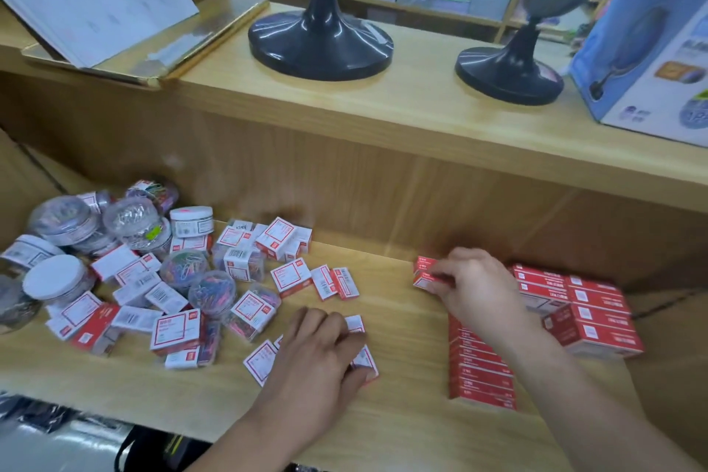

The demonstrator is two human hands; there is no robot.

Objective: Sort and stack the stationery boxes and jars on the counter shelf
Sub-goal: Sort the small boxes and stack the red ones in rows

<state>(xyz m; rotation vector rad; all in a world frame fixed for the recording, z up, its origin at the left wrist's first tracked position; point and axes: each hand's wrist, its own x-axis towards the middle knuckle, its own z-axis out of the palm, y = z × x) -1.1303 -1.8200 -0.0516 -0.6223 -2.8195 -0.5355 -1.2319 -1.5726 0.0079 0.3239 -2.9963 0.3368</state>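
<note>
Left hand [318,353] curls round loose boxes [364,360], gathering them; right hand [479,287] pinches red boxes [425,274], probably extending sorted stacks [590,314] on counter [402,318].

**Where everything sits on the counter shelf**

So the jars [65,222] are bunched at the left end of the shelf [402,318], with loose boxes [176,330] spilling from them out to the middle and front. At the right end a stacked block of boxes [590,314] sits by the back edge. There's a row of boxes [481,376] nearer the front edge and a stacked pair [423,274] just left of the block. Two globe stands [320,38] are on the ledge [383,103] above.
</note>
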